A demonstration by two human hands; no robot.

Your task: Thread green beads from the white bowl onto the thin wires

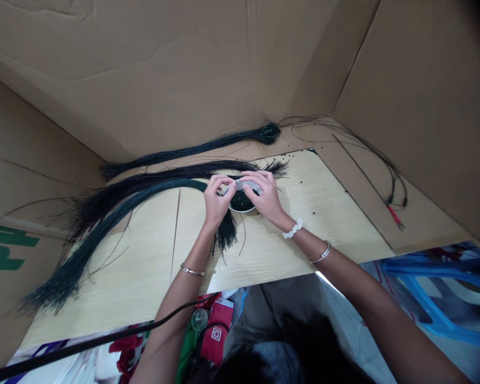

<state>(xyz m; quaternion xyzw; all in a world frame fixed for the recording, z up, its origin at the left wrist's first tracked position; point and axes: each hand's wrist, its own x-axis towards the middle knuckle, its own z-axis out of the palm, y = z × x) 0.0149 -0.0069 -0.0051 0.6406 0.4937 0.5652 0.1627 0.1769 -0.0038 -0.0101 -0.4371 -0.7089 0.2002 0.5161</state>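
Observation:
A small white bowl (242,211) on the pale wooden board holds many tiny dark green or black beads (241,201). My left hand (216,201) is at the bowl's left side, thumb and fingertips brought together at the rim. Over the right side my right hand (266,196) is curled, its thumb pointing down toward the beads. Whatever the fingertips hold is too small to make out. Beside my left hand, a bundle of dark green strands (144,194) passes behind the wrist, and its end (226,230) hangs out below the hand.
Two more dark strand bundles lie behind, a black one (160,175) and a farther one (208,145). A dark cable (374,146) and a thin rod with a red handle (394,214) are at right. Cardboard walls (176,69) enclose the board (324,213). Loose specks dot its surface.

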